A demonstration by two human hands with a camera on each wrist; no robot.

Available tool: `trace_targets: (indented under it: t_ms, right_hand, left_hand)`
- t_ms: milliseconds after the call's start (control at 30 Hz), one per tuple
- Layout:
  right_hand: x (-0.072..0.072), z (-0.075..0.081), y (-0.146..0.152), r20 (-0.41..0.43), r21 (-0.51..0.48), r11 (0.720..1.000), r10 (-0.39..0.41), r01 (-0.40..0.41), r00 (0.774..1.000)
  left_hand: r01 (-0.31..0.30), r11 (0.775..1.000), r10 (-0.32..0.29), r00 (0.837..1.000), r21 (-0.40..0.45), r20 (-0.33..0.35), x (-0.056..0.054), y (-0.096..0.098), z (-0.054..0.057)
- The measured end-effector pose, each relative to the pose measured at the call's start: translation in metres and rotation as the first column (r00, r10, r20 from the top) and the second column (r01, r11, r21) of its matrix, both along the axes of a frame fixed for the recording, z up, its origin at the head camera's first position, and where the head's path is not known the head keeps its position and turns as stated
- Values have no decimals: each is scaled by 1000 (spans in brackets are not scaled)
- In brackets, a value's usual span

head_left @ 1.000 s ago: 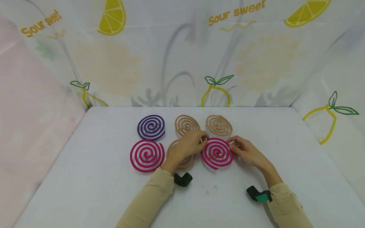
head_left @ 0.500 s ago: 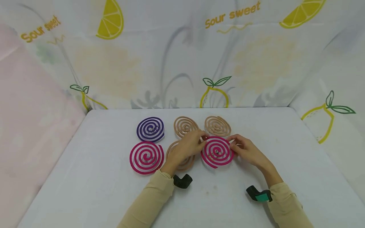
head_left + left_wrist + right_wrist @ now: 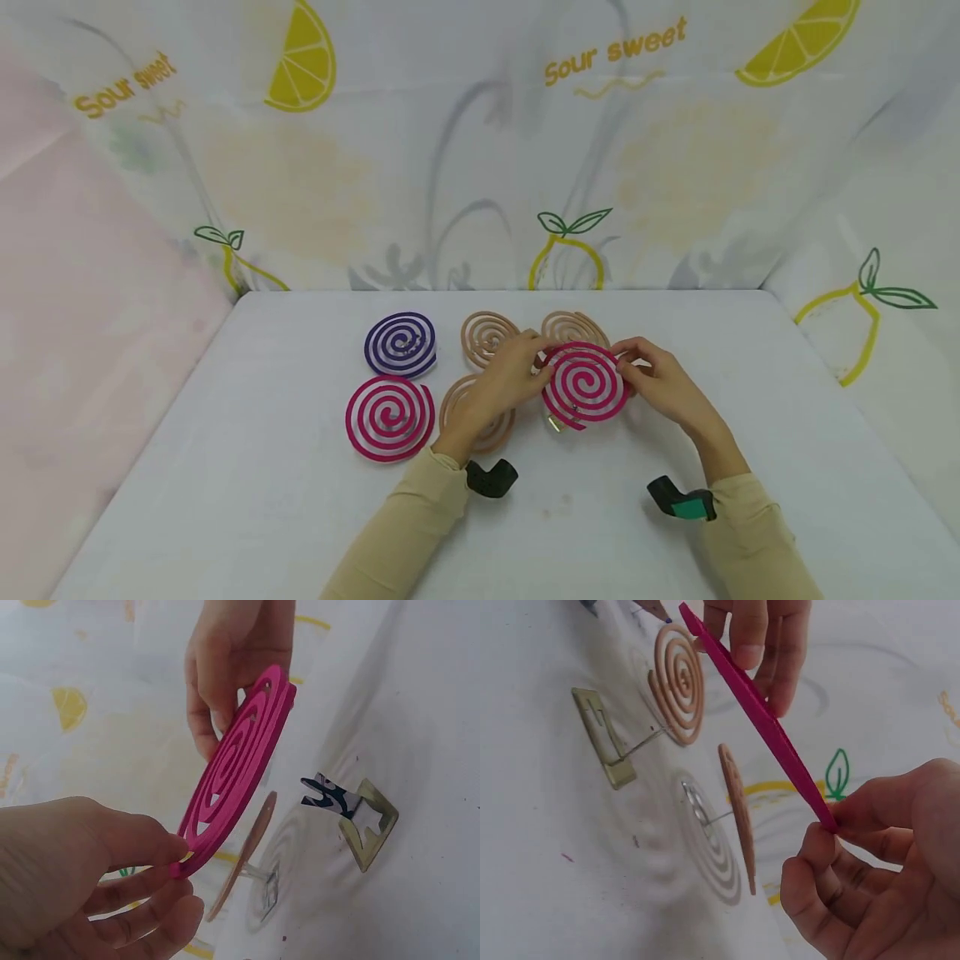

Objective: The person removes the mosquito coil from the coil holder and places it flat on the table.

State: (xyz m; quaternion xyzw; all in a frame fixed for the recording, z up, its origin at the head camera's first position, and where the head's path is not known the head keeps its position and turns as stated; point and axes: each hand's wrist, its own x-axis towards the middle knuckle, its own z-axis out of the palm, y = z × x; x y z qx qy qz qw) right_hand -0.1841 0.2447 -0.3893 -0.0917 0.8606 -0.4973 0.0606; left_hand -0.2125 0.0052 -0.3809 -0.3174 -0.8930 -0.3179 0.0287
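Observation:
Both of my hands hold a pink mosquito coil [image 3: 259, 772] by opposite edges, raised and tilted above the table. My left hand [image 3: 507, 382] pinches its left rim between thumb and fingers. At the right rim, the thumb and fingertips of my right hand [image 3: 660, 385] pinch it the same way. Below the coil stands a small metal coil stand [image 3: 349, 804], its upright tab apart from the coil. Just behind, a tan coil [image 3: 739, 817] sits on its own stand and is partly covered by the pink one in the head view.
To the left, a purple coil [image 3: 401, 344] stands behind another pink coil [image 3: 390, 417]. Between them and the held coil are a tan coil at the back [image 3: 487, 333] and a front tan coil [image 3: 498, 429], partly behind my left hand. A lemon-printed cloth [image 3: 420, 167] rises behind the white table [image 3: 225, 467].
The pink coil has moved up and away, slightly right, in both hands. Its metal stand now shows below it on the table. The other coils stay put.

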Motion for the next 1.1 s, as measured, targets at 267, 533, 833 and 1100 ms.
trace_targets:
  t_ms: [267,533,833,1100]
  right_hand:
    - [-8,15,5,-14,35,999,-17,18,1000]
    - [-11,17,10,-35,37,999,-32,34,999]
    - [-10,21,19,-30,57,996,-65,67,997]
    - [-9,23,27,-59,80,994,-65,70,996]
  left_hand:
    - [-29,1000,29,1000,7,11,-1,5,4]
    - [-54,998,53,998,44,17,-1,13,6]
    - [-37,990,29,998,133,63,-2,25,6]
    - [-32,985,18,997,170,79,0,32,4]
